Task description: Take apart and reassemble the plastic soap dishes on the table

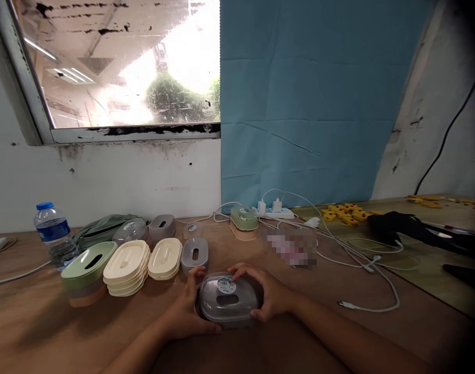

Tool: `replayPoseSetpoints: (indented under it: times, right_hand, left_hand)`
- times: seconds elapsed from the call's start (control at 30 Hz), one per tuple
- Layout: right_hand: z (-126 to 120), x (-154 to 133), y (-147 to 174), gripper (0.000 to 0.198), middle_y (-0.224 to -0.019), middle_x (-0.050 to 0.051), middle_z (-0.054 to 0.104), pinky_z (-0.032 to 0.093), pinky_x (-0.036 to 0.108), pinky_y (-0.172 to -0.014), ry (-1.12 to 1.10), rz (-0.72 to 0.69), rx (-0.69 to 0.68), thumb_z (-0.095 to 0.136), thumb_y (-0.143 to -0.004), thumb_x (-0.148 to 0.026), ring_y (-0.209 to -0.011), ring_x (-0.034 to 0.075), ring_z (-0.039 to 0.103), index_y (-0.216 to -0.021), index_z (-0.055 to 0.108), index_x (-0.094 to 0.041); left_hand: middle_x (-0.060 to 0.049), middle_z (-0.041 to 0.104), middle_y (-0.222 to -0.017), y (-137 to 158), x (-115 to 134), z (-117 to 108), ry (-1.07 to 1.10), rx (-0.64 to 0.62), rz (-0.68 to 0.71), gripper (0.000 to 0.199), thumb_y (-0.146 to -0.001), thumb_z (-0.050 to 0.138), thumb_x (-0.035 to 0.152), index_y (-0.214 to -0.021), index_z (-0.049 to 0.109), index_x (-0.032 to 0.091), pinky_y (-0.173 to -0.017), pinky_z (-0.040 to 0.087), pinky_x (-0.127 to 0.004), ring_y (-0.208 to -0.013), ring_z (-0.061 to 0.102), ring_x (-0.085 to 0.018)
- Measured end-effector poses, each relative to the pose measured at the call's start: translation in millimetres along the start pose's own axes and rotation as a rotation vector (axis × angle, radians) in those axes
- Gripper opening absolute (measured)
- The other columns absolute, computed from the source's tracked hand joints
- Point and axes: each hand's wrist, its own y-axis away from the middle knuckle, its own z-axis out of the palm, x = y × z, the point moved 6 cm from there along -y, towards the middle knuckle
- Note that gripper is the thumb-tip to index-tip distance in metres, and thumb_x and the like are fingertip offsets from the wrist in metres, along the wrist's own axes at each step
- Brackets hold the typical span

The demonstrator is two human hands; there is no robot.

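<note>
Between my two hands on the brown table is a grey oval plastic container [237,306] with a clear cover, a slot in its top and a round white sticker. My left hand [190,309] wraps round its left side, thumb along the front edge. From the right, my right hand [270,291] grips it, fingers on the back rim and thumb at the front right corner. Just beyond stands a grey slotted lid stack [194,252]. Two stacks of cream lids, the nearer one [126,265] and a smaller one [165,257], sit to the left.
Far left are a green slotted container [89,265], a water bottle [52,234] and a dark green bag [100,231]. Another green container [244,221] stands by a power strip [274,212]. White cables [350,249] cross the right side, near yellow pieces [344,213] and a black object [401,231].
</note>
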Motion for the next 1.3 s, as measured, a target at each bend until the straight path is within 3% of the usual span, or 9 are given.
replayPoseSetpoints:
  times: [0.13, 0.27, 0.4, 0.5, 0.7, 0.97, 1.3]
  right_hand:
    - [0, 2, 0, 0.06, -0.116, 0.01, 0.049, 0.035, 0.039, -0.092, 0.005, -0.02, 0.004, 0.071, -0.05, -0.036, -0.107, 0.026, 0.048, -0.104, 0.05, -0.02]
    - [2, 5, 2, 0.06, -0.119, 0.011, 0.045, 0.033, 0.04, -0.093, 0.028, -0.026, -0.047, 0.069, -0.052, -0.035, -0.111, 0.027, 0.045, -0.106, 0.047, -0.02]
    - [4, 7, 4, 0.066, -0.123, 0.011, 0.041, 0.032, 0.039, -0.094, 0.08, -0.005, -0.089, 0.072, -0.048, -0.034, -0.114, 0.026, 0.042, -0.106, 0.044, -0.021]
    - [6, 6, 3, 0.068, -0.12, 0.01, 0.042, 0.033, 0.037, -0.094, 0.085, 0.011, -0.077, 0.075, -0.045, -0.035, -0.112, 0.026, 0.043, -0.104, 0.044, -0.021]
    - [10, -1, 0, 0.072, -0.12, 0.009, 0.042, 0.033, 0.036, -0.094, 0.089, 0.034, -0.049, 0.078, -0.044, -0.036, -0.113, 0.026, 0.042, -0.106, 0.045, -0.022]
    - [15, -5, 1, 0.072, -0.123, 0.01, 0.039, 0.033, 0.036, -0.096, 0.081, 0.058, -0.05, 0.077, -0.048, -0.036, -0.116, 0.025, 0.04, -0.111, 0.045, -0.022]
    - [14, -11, 2, 0.066, -0.134, 0.012, 0.035, 0.031, 0.038, -0.098, 0.159, 0.148, -0.127, 0.074, -0.053, -0.034, -0.12, 0.027, 0.038, -0.111, 0.046, -0.02]
  left_hand:
    - [-0.014, 0.031, -0.124, 2, 4, 0, -0.034, 0.001, 0.004, 0.109, -0.047, 0.076, 0.033, -0.127, 0.004, 0.019, -0.101, 0.027, -0.041, -0.117, 0.037, -0.026]
    - [-0.016, 0.023, -0.133, 13, 5, -13, -0.119, -0.052, -0.119, 0.116, -0.039, 0.079, 0.037, -0.13, 0.01, 0.018, -0.105, 0.018, -0.042, -0.126, 0.022, -0.031]
    - [-0.012, 0.032, -0.128, 24, 7, -28, -0.046, -0.071, -0.195, 0.092, -0.054, 0.072, 0.039, -0.127, 0.021, 0.02, -0.103, 0.025, -0.041, -0.122, 0.031, -0.026]
    - [-0.011, 0.034, -0.126, 24, 14, -23, -0.056, -0.036, -0.093, 0.081, -0.056, 0.071, 0.034, -0.124, 0.028, 0.02, -0.102, 0.029, -0.038, -0.12, 0.034, -0.024]
    - [-0.009, 0.029, -0.13, 16, 21, -4, -0.219, 0.031, 0.145, 0.083, -0.052, 0.072, 0.025, -0.125, 0.031, 0.024, -0.102, 0.029, -0.039, -0.12, 0.032, -0.027]
    - [-0.007, 0.036, -0.123, 15, 19, -9, -0.229, 0.092, 0.177, 0.073, -0.053, 0.071, 0.024, -0.118, 0.038, 0.023, -0.098, 0.033, -0.038, -0.114, 0.038, -0.026]
    - [-0.011, 0.036, -0.133, 14, 20, -9, -0.356, 0.124, 0.178, 0.073, -0.05, 0.072, 0.024, -0.117, 0.042, 0.021, -0.101, 0.028, -0.044, -0.121, 0.033, -0.031]
